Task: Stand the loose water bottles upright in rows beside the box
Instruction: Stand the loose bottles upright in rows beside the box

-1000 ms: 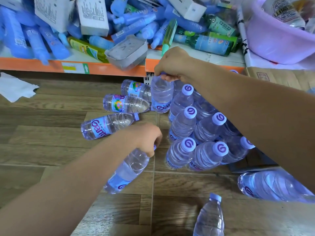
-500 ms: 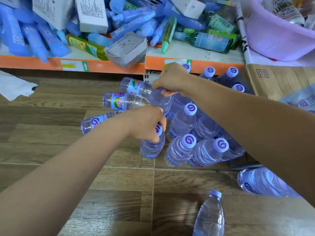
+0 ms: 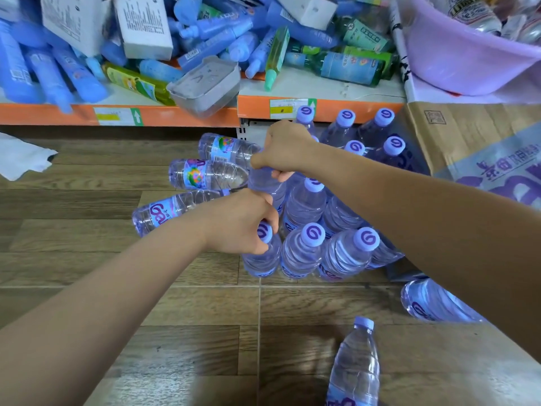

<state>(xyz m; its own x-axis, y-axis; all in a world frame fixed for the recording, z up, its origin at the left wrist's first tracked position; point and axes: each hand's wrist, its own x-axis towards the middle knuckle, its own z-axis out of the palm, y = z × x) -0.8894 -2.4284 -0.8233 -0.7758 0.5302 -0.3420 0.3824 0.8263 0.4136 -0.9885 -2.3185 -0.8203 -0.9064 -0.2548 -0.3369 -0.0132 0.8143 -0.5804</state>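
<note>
Already rows (image 3: 313, 238) stood beside the box (image 3: 468, 136); the left hand (image 3: 243, 224) clutched one bottle (image 3: 262, 259), the right hand (image 3: 285, 148) another bottle (image 3: 265, 186), loose bottles (image 3: 205, 174) lying beyond.

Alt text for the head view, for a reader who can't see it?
The left hand grips the front bottle and the right hand the bottle behind it, both upright at the edge of standing bottles beside a cardboard box. Three lying bottles wait on the floor nearby.

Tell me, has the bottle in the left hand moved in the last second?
Yes. The bottle moved right, from tilted, left of the front row, to upright against its left end.
</note>
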